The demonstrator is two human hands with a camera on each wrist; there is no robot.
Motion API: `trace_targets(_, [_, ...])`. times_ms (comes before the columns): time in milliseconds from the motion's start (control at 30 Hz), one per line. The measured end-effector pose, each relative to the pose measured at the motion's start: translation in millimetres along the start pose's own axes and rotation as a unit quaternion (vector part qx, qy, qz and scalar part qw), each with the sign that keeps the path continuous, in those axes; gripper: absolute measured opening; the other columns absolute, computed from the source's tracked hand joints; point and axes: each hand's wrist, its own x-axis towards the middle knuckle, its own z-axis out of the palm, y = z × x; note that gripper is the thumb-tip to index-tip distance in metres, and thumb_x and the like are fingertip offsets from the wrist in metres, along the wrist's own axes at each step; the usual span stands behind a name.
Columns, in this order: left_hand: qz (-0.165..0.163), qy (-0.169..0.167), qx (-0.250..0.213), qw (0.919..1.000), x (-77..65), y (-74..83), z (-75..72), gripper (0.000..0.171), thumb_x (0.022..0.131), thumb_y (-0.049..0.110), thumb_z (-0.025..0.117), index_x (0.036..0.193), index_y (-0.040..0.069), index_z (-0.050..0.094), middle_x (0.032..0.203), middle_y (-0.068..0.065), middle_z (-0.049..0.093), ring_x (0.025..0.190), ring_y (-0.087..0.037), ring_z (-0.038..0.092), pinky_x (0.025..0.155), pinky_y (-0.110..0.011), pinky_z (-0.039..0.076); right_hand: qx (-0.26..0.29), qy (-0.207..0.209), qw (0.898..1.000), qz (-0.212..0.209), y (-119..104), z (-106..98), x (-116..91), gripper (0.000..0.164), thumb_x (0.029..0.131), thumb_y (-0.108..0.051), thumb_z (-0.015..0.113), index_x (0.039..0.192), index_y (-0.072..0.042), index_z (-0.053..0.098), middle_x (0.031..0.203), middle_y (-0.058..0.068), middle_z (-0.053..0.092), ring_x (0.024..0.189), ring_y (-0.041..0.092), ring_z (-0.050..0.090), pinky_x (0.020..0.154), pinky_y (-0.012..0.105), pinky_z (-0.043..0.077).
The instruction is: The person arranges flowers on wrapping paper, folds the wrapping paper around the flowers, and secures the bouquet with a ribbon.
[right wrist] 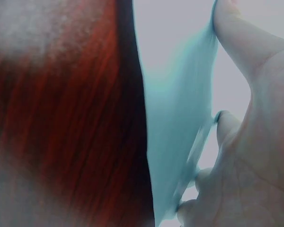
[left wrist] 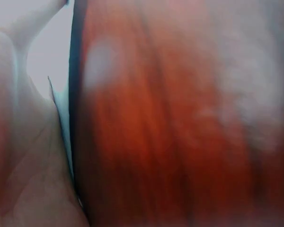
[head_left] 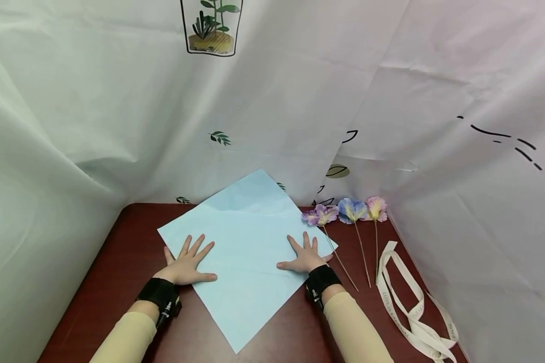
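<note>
A square sheet of light blue paper (head_left: 250, 252) lies on the dark red table, turned with one corner toward me; its far corner leans up against the cloth backdrop. My left hand (head_left: 186, 266) rests on the sheet's left side with fingers spread. On the right side my right hand (head_left: 305, 258) presses the sheet, also with spread fingers. The right wrist view shows the blue sheet (right wrist: 175, 104) under the fingertips of the right hand (right wrist: 255, 132). The left wrist view is blurred, with the left hand (left wrist: 33, 156) at its left edge.
To the right lie a purple artificial flower (head_left: 320, 215), a blue one (head_left: 352, 210) and a pink one (head_left: 376, 208); the purple flower's stem crosses the sheet's right corner. A loose white printed ribbon (head_left: 420, 330) lies near the table's right edge. White patterned cloth (head_left: 272, 101) surrounds the table (head_left: 104, 282).
</note>
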Motion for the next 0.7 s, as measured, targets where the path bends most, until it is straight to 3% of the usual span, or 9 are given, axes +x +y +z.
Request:
trace_targets(167, [-0.001, 0.008, 0.002, 1.0000, 1.3, -4.7, 11.0, 0.109, 0.073, 0.091, 0.054, 0.162, 0.036, 0.023, 0.171, -0.004, 0.004, 0.154, -0.042, -0.010, 0.094, -0.077, -0.030, -0.003, 0.002, 1.000, 0.004, 2, 3, -1, 0.102, 0.075, -0.078, 0.068, 0.160, -0.041, 0.026, 0.170, 0.014, 0.002, 0.153, 0.046, -0.005, 0.092, 0.092, 0.003])
trace_targets(433, [0.006, 0.017, -0.002, 0.9998, -13.0, 10.8, 0.6, 0.103, 0.077, 0.077, 0.066, 0.160, 0.024, 0.034, 0.169, -0.013, 0.015, 0.151, -0.050, 0.002, 0.095, -0.086, -0.015, 0.001, 0.001, 1.000, 0.003, 6, 13, 0, 0.104, 0.074, -0.080, 0.068, 0.160, -0.042, 0.025, 0.170, 0.013, 0.002, 0.153, 0.046, -0.006, 0.092, 0.092, 0.000])
trace_targets(700, [0.007, 0.025, 0.013, 0.9996, -3.0, 11.7, -5.2, 0.104, 0.078, 0.078, 0.065, 0.161, 0.024, 0.032, 0.169, -0.013, 0.014, 0.152, -0.049, 0.001, 0.095, -0.086, -0.014, 0.004, 0.016, 1.000, 0.002, 2, 4, 1, 0.102, 0.076, -0.078, 0.068, 0.160, -0.039, 0.026, 0.170, 0.014, 0.003, 0.153, 0.046, -0.005, 0.093, 0.091, 0.000])
